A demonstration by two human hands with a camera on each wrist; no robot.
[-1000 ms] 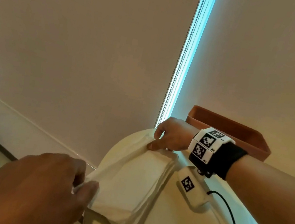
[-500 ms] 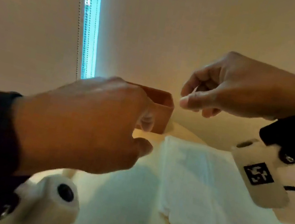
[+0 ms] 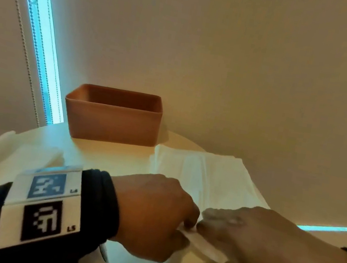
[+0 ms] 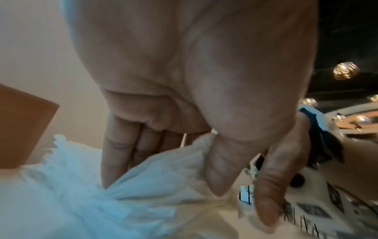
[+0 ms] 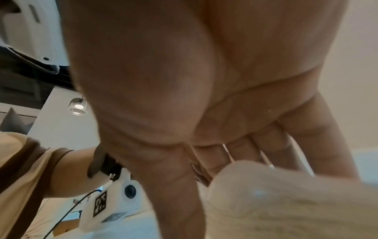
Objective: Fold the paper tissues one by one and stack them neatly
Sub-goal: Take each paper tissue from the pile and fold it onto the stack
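Low in the frame of the head view, the near edge of a paper tissue point(image 3: 202, 243) is pinched by the left hand point(image 3: 151, 217) and the right hand point(image 3: 267, 250), whose fingertips nearly meet at lower centre. The left thumb and fingers point(image 4: 114, 158) are seen closed on the crumpled sheet in the left wrist view; the grip of the right hand is blurred, though its thumb and fingers are curled about a pale fold. The tissue stack point(image 3: 204, 173) is spread on the round worktop point(image 3: 104, 156) at centre right, largely hidden by both hands. A brown box point(image 3: 112, 119) is set behind it. Folded tissues point(image 3: 26, 155) at left are partly cut off by the wrist band.
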